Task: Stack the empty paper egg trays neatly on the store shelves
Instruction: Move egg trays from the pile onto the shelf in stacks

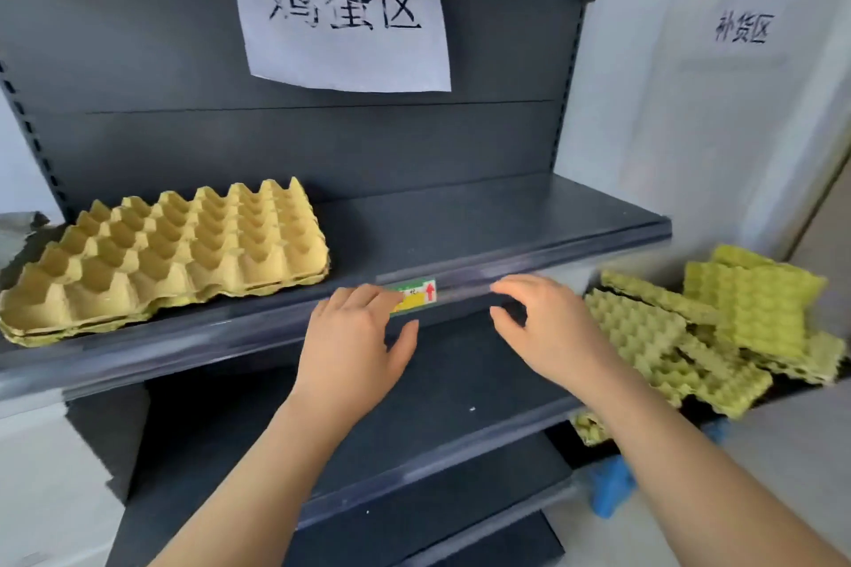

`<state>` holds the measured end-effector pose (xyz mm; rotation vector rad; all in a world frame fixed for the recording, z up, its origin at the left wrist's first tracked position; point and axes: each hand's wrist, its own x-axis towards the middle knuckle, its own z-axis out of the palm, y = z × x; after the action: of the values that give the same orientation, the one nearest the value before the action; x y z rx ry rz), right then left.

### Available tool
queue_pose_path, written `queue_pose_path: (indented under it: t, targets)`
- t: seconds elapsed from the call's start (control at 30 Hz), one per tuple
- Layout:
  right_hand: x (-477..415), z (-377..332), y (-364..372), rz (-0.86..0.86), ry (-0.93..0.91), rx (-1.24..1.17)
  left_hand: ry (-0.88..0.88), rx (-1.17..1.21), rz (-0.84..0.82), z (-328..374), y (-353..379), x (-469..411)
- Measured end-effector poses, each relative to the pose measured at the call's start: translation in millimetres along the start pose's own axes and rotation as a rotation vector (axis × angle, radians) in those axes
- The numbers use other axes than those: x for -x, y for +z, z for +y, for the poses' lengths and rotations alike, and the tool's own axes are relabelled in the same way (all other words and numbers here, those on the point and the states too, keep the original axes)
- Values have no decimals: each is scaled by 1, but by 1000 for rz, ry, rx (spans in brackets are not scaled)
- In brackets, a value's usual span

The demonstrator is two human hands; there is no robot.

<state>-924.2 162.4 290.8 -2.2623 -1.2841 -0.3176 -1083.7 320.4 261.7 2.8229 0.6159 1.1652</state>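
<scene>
A low stack of yellow paper egg trays (161,258) lies on the left part of the dark upper shelf (483,226). To the right of the shelf unit, several more trays (690,336) lie in a loose, crooked pile, some upside down. My left hand (354,345) hovers in front of the shelf's front edge, fingers relaxed and holding nothing. My right hand (548,331) is beside it, fingers spread and empty, just left of the loose pile.
A paper sign (340,14) hangs on the shelf's back panel, and a second sign (741,28) is on the white wall at right. A price tag (416,292) sits on the shelf edge. Lower dark shelves (460,391) lie below. Something blue (608,488) lies low right.
</scene>
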Motion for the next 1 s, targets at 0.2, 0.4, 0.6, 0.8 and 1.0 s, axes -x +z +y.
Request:
queue_pose_path:
  t: [0.2,0.4,0.6,0.8,1.0]
  targets:
    - [77,91,-11,-28,224,81,125,117,-180,85,80,8]
    - [130,190,-29,-47,410,155,212,177,-351,170,164,-1]
    - [160,300,-61,-69,550,212,215,262,-401,272,236,-17]
    - [170,418,-88,-107,649,242,204,321,-475,369,314,-40]
    - [147,511,-91,-132,736,209,160,316,-532,420,388,-78]
